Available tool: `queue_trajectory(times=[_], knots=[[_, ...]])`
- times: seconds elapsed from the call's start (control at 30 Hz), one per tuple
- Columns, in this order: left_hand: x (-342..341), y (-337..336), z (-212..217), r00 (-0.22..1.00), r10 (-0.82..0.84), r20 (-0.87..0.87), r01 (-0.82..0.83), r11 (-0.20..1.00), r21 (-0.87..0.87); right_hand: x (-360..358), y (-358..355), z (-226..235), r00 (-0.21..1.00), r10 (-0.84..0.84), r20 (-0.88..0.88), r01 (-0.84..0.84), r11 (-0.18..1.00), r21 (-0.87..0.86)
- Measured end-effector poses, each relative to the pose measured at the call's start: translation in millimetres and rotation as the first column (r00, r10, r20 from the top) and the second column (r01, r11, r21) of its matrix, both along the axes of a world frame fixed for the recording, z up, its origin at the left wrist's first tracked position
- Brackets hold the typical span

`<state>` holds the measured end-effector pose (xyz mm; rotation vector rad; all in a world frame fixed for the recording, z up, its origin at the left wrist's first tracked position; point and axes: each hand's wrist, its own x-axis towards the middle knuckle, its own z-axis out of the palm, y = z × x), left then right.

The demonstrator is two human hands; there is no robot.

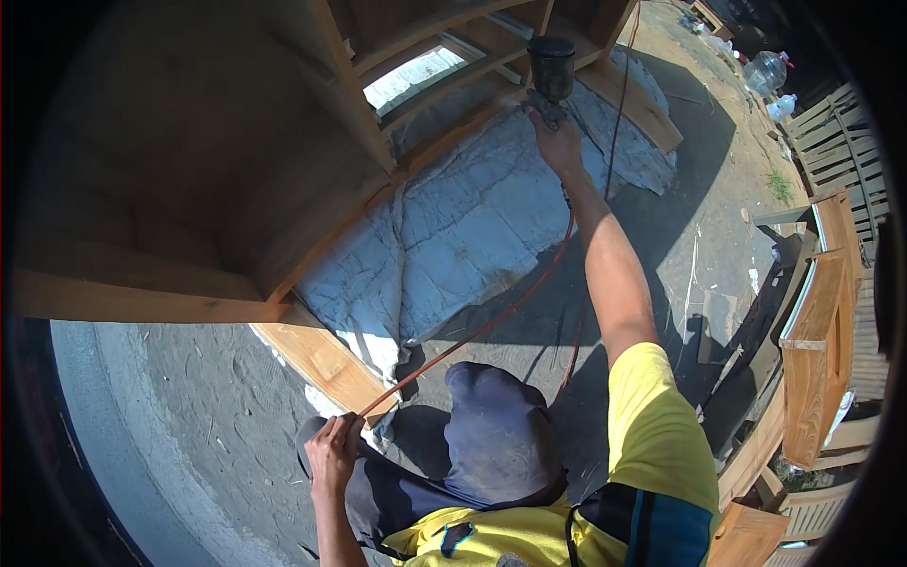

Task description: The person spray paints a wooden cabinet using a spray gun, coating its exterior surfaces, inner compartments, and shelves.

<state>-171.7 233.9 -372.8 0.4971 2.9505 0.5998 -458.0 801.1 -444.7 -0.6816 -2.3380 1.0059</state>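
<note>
Ground (pixel 246 406) below, hose (pixel 472 337) (red) between hands (pixel 333 452) (pixel 559 144)

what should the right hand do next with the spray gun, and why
Probably a slow pass with the spray gun along the lower rail of the wooden cabinet: the right hand holds it near that rail, and the left hand grips the red hose, which runs up toward the gun.

At 1 o'clock, the right hand (pixel 557 138) partly hides the spray gun (pixel 551 74). At 11 o'clock, the upper edge cuts off the wooden cabinet (pixel 348 90).
</note>
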Motion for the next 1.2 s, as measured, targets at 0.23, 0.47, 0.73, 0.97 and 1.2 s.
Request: queue_trajectory(times=[0.23,0.47,0.73,0.97,1.2], knots=[[-8,19,-11,0.998,0.009,0.056,-0.012,0.999,0.051,-22,31,5,0.985,-0.123,0.118,0.114,0.99,0.084],[-16,15,-15,0.996,0.018,0.082,-0.022,0.999,0.038,1,21,-35,0.979,-0.18,-0.099,0.188,0.979,0.078],[-12,-28,-11,0.994,0.106,0.041,-0.103,0.992,-0.068,69,-54,-70,0.999,-0.047,-0.004,0.04,0.888,-0.459],[-2,-57,-17,0.98,0.198,0.0,-0.197,0.975,-0.098,120,-140,-78,0.989,0.126,-0.079,-0.148,0.781,-0.607],[18,-81,-18,0.956,0.294,0.0,-0.292,0.949,-0.122,145,-219,-81,0.942,0.316,-0.116,-0.331,0.8,-0.501]])
